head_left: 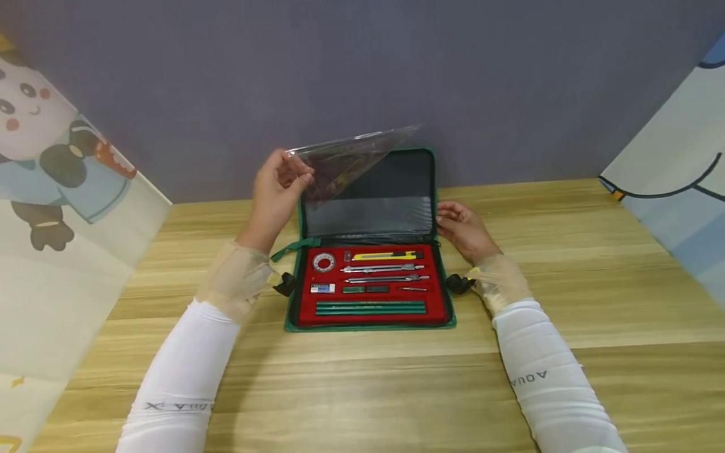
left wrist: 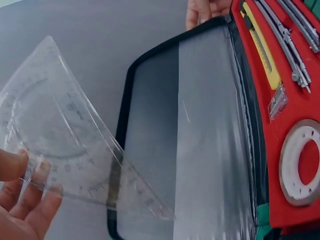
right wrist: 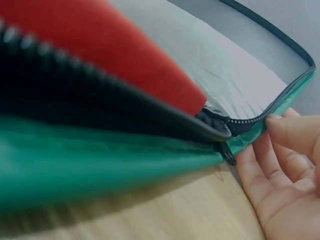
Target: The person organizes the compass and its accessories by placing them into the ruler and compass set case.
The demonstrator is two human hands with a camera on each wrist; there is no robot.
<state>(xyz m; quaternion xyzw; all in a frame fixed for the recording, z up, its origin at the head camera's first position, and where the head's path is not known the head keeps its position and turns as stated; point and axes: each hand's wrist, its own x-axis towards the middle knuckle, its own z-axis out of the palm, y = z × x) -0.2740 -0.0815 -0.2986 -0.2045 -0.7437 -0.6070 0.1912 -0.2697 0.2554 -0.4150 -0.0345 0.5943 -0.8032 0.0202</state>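
Note:
In my left hand (head_left: 274, 198) I pinch a clear plastic set square (head_left: 354, 160) by one corner, thumb on one face and fingers on the other. Its protractor arc and scale marks show in the left wrist view (left wrist: 55, 115). It is raised in front of the upright lid (head_left: 399, 179) of a green zip case, overlapping it in the head view. At the lid's right edge, near the hinge and the zip pull (right wrist: 229, 154), my right hand (head_left: 466, 233) holds the green border between thumb and fingers. A clear pocket (left wrist: 210, 150) covers the lid's lower part.
The case's red tray (head_left: 306, 314) holds a yellow utility knife (head_left: 387, 256), metal compasses (head_left: 385, 268), a white ring (head_left: 324, 254), an eraser (head_left: 322, 289) and green pencils (head_left: 370, 308). A green strap (head_left: 291, 248) sticks out left. A grey wall (head_left: 362, 75) stands behind the wooden table (head_left: 362, 390).

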